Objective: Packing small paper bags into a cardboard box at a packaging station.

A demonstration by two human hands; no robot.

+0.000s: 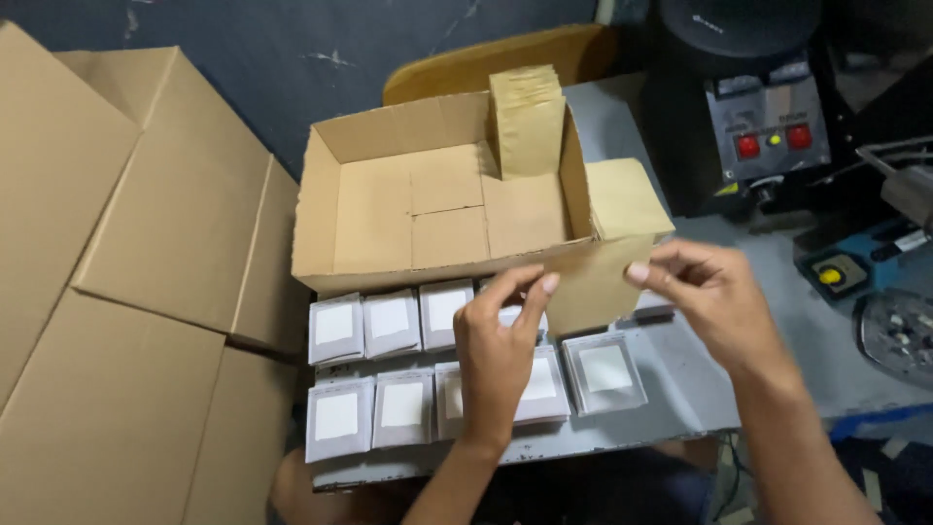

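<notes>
An open brown cardboard tray box (pixel 369 209) stands on the grey table (pixel 680 389), with flat cardboard pieces lying inside it. My left hand (pixel 498 355) and my right hand (pixel 705 292) pinch a flat brown cardboard sheet (pixel 593 282) between them, in front of the box's right corner. A taller stack of folded cardboard (pixel 528 117) leans in the box's far right corner. Several small grey packets with white square faces (pixel 389 326) lie in two rows in front of the box, partly under my left hand.
Large flat cardboard cartons (pixel 126 292) fill the left side. A dark machine with two red buttons (pixel 768 136) stands at the back right. A blue device with a yellow knob (pixel 841 272) and a round metal part (pixel 899 331) lie at the right edge.
</notes>
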